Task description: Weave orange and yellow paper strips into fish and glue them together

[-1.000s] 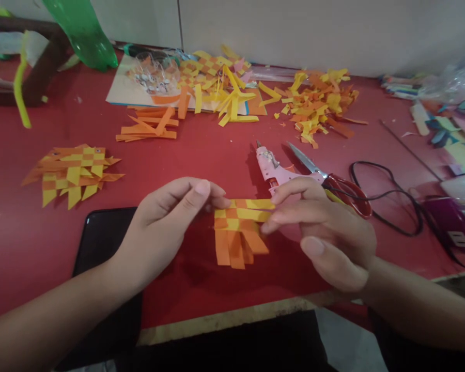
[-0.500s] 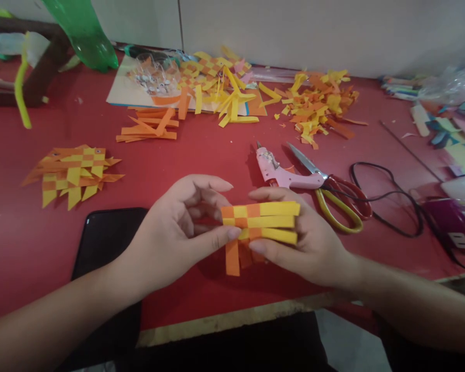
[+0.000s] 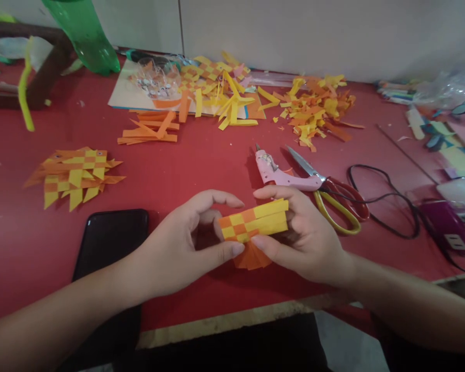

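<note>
Gripping one small woven orange-and-yellow paper-strip square [image 3: 253, 223]: left hand [image 3: 186, 248] and right hand [image 3: 306, 240], fingers closed on opposite ends, above red tabletop [image 3: 201, 155].

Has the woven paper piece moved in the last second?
Yes. The woven paper piece has shifted slightly right, toward the scissors, and tilted, right end raised.

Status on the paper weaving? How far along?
Done: a stack of woven orange-and-yellow paper pieces with pointed ends lies at the left of the red table. In hand: the left hand and right hand pinch a small orange-and-yellow woven paper square; its orange ends hang loose underneath. Left, likely: those ends, plus unwoven loose orange paper strips and yellow paper strips further back.
</note>
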### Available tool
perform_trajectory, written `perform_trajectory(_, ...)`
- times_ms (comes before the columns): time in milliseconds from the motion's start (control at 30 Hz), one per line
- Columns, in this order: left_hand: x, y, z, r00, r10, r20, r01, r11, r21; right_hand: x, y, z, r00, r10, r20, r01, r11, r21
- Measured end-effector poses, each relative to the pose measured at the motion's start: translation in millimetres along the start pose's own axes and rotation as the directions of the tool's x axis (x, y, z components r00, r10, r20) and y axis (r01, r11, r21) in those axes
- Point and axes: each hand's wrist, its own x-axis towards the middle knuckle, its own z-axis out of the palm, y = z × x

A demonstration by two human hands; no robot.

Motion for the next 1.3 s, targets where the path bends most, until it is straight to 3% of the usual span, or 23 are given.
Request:
perform_trajectory(200,0.1,4.0,1.1,0.999,0.032,0.019,-0.033,0.998,0.058,-1.1,2.4,-2.1,0.99,-0.029,0.135,0.024,0.999,0.038)
perform_trajectory(267,0.8,4.3,0.5,1.0,0.012,-0.001,-0.011,0.997,0.077,-0.3,2.3,-7.2,0.99,-0.083,0.113,0.088,0.995,-0.042)
perform_trajectory(333,1.4,3.8,-0.6,0.999,-0.011,-0.035,0.013,0.999,0.041,2.7,3.4,-16.7,0.988,-0.156,0.014,0.156,0.962,-0.224)
perform_trajectory(400,2.1,3.1,-2.2,0.996,-0.035,-0.08,0.033,0.999,-0.023,7.9,6.7,-31.3,0.965,-0.244,-0.099,0.173,0.871,-0.459)
perform_trajectory(467,2.6,2.1,-4.2,0.989,-0.058,-0.135,0.047,0.996,-0.081,13.7,11.8,-50.7,0.939,-0.298,-0.169,0.116,0.74,-0.662)
perform_trajectory(567,3.1,0.1,-7.1,0.978,-0.087,-0.189,0.061,0.989,-0.138,19.1,20.6,-81.9,0.959,-0.242,-0.147,0.013,0.556,-0.831)
perform_trajectory(633,3.3,-1.4,-8.4,0.975,-0.088,-0.205,0.056,0.986,-0.158,19.5,26.4,-96.8,0.983,-0.177,-0.048,0.049,0.505,-0.861)
perform_trajectory(733,3.4,-2.6,-8.9,0.975,-0.073,-0.212,0.039,0.986,-0.163,18.2,36.5,-105.2,0.992,-0.075,0.098,0.122,0.502,-0.856)
perform_trajectory(833,3.2,-2.0,-9.0,0.976,-0.077,-0.203,0.046,0.987,-0.155,16.2,48.0,-111.3,0.986,-0.07,0.153,0.167,0.514,-0.841)
perform_trajectory(933,2.8,-1.2,-9.2,0.978,-0.075,-0.195,0.048,0.989,-0.14,12.3,56.8,-138.5,0.984,-0.153,0.092,0.153,0.464,-0.872)
perform_trajectory(1067,3.1,-0.9,-9.3,0.981,-0.061,-0.184,0.035,0.99,-0.14,6.6,62.6,-203.8,0.981,-0.188,-0.055,0.035,0.444,-0.895)
perform_trajectory(1133,3.6,-0.7,-9.2,0.983,-0.058,-0.177,0.033,0.989,-0.144,5.3,65.9,-232.1,0.988,-0.143,-0.061,0.012,0.46,-0.888)
perform_trajectory(1200,4.0,-0.9,-9.2,0.982,-0.049,-0.18,0.023,0.989,-0.143,5.4,70.8,-249.2,0.992,-0.102,-0.075,-0.017,0.48,-0.877)
perform_trajectory(1300,3.9,-2.5,-9.5,0.982,-0.021,-0.19,-0.006,0.99,-0.141,7.5,79.2,-255.9,0.987,-0.091,-0.13,-0.066,0.514,-0.855)
